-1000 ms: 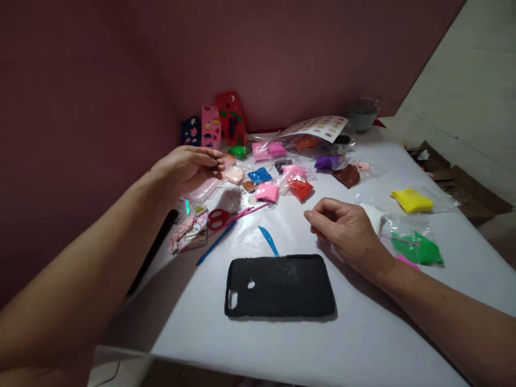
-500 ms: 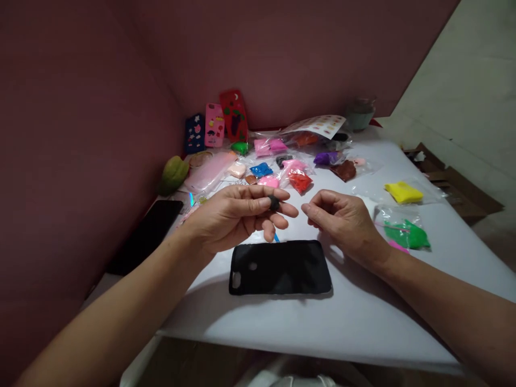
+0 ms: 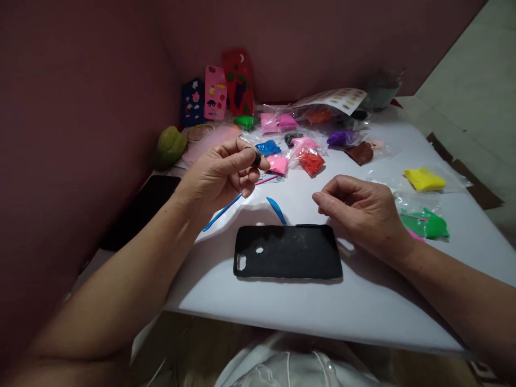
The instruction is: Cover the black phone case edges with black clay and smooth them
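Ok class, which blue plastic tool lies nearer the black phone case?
The short, curved, blue plastic tool, just behind the black phone case; the slim blue plastic tool lies farther left.

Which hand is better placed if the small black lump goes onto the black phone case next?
Probably the left hand: it has the small black lump in its pinch. The right hand looks nearer the black phone case, but is curled with nothing visible in its grip.

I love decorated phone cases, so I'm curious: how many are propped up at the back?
3: the blue case at left, the pink case in the middle, the red case at right. Any behind them would be hidden.
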Tool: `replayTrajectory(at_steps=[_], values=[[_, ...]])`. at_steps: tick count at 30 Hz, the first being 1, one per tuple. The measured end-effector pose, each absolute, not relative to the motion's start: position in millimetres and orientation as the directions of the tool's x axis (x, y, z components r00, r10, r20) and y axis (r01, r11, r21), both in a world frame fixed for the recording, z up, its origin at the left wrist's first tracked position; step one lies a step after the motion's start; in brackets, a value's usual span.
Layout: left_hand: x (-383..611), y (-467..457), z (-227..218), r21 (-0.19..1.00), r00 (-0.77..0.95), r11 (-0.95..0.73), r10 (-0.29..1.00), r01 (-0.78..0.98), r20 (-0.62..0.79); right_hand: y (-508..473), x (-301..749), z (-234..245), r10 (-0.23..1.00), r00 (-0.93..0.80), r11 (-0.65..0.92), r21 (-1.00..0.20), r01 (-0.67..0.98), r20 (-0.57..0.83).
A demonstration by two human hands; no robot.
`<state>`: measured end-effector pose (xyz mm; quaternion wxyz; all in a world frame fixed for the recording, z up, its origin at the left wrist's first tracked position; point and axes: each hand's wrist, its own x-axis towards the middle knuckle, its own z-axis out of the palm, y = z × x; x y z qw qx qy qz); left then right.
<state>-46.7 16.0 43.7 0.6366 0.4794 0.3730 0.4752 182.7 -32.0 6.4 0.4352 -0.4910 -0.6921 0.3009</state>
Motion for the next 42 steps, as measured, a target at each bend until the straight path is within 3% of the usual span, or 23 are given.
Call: replayTrajectory(at_steps=[9,16,22,29,42], values=[[-44.7,16.6,34.3,0.962,0.298,0.132,0.953,-0.241,-0.056,-30.0,182.4,4.5,0.958,-0.115,0.285,-0.862,0.42,0.261],[-42.9,13.2,29.1,0.96,0.394,0.104,0.919,-0.262,0.008,-30.3,182.2,6.1,0.959,-0.116,0.282,-0.861,0.424,0.258],[-41.6,10.4,28.2,0.929,0.489,0.237,0.869,-0.285,-0.071,-28.5,183.2,5.5,0.955,-0.125,0.298,-0.858,0.418,0.271],[-44.1,11.7,22.5,0.867,0.629,0.336,0.777,-0.368,-0.034,-27.0,183.2,6.0,0.948,-0.126,0.318,-0.844,0.431,0.292],[-35.8,6.9,23.5,0.911,0.507,0.287,0.856,-0.296,-0.105,-27.1,183.7,5.5,0.955,-0.138,0.297,-0.871,0.39,0.264]])
